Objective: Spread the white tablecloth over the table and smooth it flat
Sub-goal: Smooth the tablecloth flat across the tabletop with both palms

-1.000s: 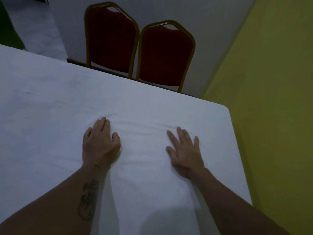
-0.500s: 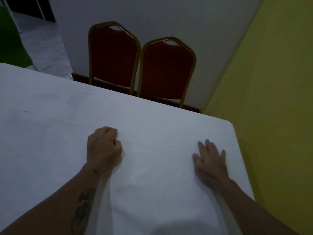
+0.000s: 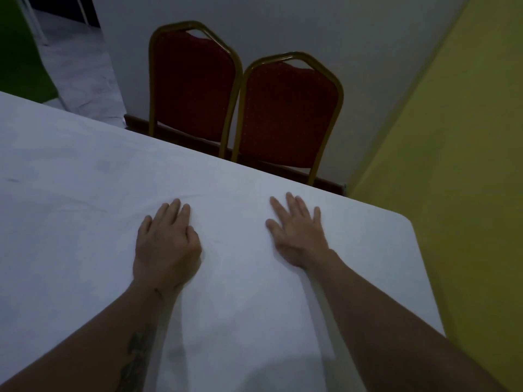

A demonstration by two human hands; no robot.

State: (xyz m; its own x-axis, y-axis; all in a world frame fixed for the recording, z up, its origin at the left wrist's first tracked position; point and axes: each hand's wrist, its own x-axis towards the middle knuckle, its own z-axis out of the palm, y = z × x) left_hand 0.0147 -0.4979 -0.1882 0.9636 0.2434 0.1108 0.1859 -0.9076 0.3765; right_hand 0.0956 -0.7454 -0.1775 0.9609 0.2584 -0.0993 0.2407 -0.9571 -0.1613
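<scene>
White cloth fills most of my head-camera view: the tablecloth [image 3: 85, 222] lies spread over the tabletop [image 3: 403, 222], reaching from the left edge of the picture toward the rounded far right corner. Both of my hands rest palm down on it, near each other and toward that corner. My left hand [image 3: 165, 244] lies flat with its fingers pointing away from me and its thumb tucked close; its grip is open, pressing on the cloth and holding nothing. My right hand [image 3: 298, 233] lies flat with its fingers fanned apart, its grip open too. Faint creases [image 3: 198, 200] run through the cloth just beyond my left fingertips. A paler fold line [image 3: 319, 306] runs along my right forearm toward me. A dark tattoo [image 3: 135, 355] marks my left forearm. Past the far edge stand two red chairs with gold frames, one [image 3: 195, 86] touching the other [image 3: 288, 117], against a grey wall [image 3: 311, 24]. A yellow wall [image 3: 452, 137] rises on the right. The room is dim.
</scene>
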